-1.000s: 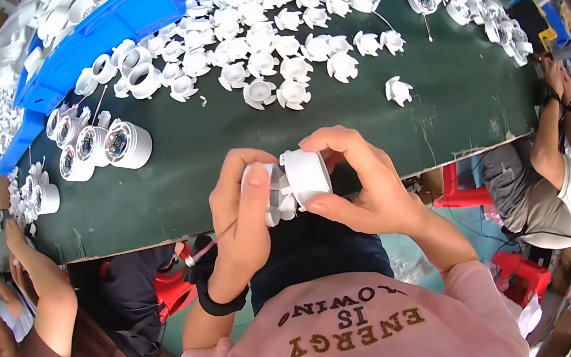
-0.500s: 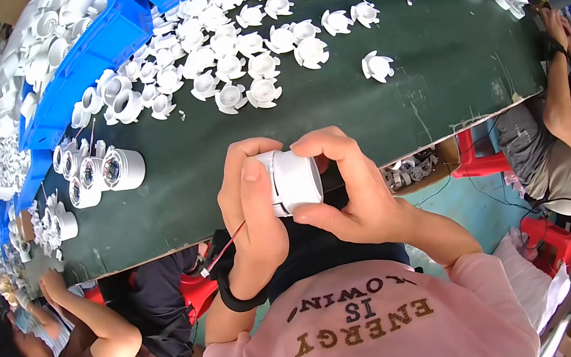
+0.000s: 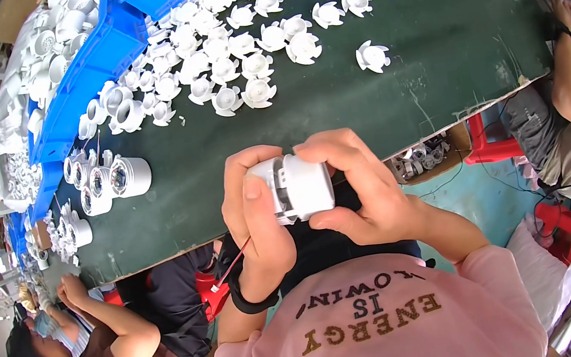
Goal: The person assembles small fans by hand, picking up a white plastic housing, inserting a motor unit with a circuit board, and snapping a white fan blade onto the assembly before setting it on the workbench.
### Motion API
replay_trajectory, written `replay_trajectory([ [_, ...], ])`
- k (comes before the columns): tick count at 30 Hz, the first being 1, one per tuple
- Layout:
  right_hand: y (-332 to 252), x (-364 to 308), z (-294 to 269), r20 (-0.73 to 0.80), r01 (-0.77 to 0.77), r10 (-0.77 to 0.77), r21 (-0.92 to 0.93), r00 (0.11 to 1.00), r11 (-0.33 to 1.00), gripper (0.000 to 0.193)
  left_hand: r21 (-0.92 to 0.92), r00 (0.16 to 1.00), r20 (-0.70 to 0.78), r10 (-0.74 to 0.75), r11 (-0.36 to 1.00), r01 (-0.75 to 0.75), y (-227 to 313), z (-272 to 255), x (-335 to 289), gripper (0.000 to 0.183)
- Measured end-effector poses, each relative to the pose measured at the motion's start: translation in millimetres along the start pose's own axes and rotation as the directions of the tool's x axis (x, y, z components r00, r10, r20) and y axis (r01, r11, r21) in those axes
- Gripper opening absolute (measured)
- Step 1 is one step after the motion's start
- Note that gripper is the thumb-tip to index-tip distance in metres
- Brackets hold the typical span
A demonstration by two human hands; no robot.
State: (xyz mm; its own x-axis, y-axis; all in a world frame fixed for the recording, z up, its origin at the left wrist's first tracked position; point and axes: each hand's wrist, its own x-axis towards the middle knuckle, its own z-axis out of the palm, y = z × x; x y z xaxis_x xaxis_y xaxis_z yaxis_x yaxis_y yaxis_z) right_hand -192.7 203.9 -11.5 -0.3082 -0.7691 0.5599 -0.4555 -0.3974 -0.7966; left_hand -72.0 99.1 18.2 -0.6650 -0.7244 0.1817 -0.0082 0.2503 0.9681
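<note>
Above the near edge of the table, both my hands hold a white cylindrical plastic housing (image 3: 310, 188). My left hand (image 3: 256, 216) is closed round its left part, thumb on top. My right hand (image 3: 370, 199) grips the smooth right part, a cap, between thumb and fingers. A slotted gap shows between the two parts. From under my left palm hangs a thin red and white wire (image 3: 233, 262) with a small white plug. What lies inside the housing is mostly hidden.
White bladed fan wheels (image 3: 226, 101) cover the far table (image 3: 221, 144), one apart (image 3: 373, 57). Cylindrical housings with circuit boards (image 3: 129, 176) stand at left, beside blue bins (image 3: 84, 68). A box of parts (image 3: 430, 157) sits under the right edge. Co-workers sit on both sides.
The gap between the housing's two parts has widened, with the right part shifted slightly right. Both hands keep their grip. The whole view has shifted a little.
</note>
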Motion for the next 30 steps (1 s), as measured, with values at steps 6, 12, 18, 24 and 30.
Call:
replay_trajectory([
  [6,-1.1,0.6,-0.5,0.033,-0.066,0.064,0.051,0.997,0.997,0.062,-0.005,0.999,0.033,-0.017,1.0,0.017,0.5,1.5,-0.2,0.043],
  [12,1.7,-0.5,5.7,0.044,-0.028,0.028,0.004,0.999,1.0,0.061,0.041,1.0,-0.014,0.017,0.999,-0.017,-4.5,5.9,0.1,0.044],
  [18,6.1,1.8,20.3,-0.004,0.067,-0.067,0.174,0.998,0.982,0.055,0.026,0.999,0.045,0.021,0.999,-0.022,2.5,9.5,-7.4,0.043],
  [24,2.8,6.2,18.6,0.052,0.112,-0.118,0.114,0.992,0.987,0.051,0.005,0.995,0.068,0.068,0.998,-0.069,-2.9,6.1,-5.9,0.042],
  [30,6.1,4.4,22.8,0.031,0.114,-0.124,0.223,0.992,0.968,0.051,0.038,0.993,0.052,0.108,0.993,-0.11,-0.5,7.0,-9.5,0.041],
])
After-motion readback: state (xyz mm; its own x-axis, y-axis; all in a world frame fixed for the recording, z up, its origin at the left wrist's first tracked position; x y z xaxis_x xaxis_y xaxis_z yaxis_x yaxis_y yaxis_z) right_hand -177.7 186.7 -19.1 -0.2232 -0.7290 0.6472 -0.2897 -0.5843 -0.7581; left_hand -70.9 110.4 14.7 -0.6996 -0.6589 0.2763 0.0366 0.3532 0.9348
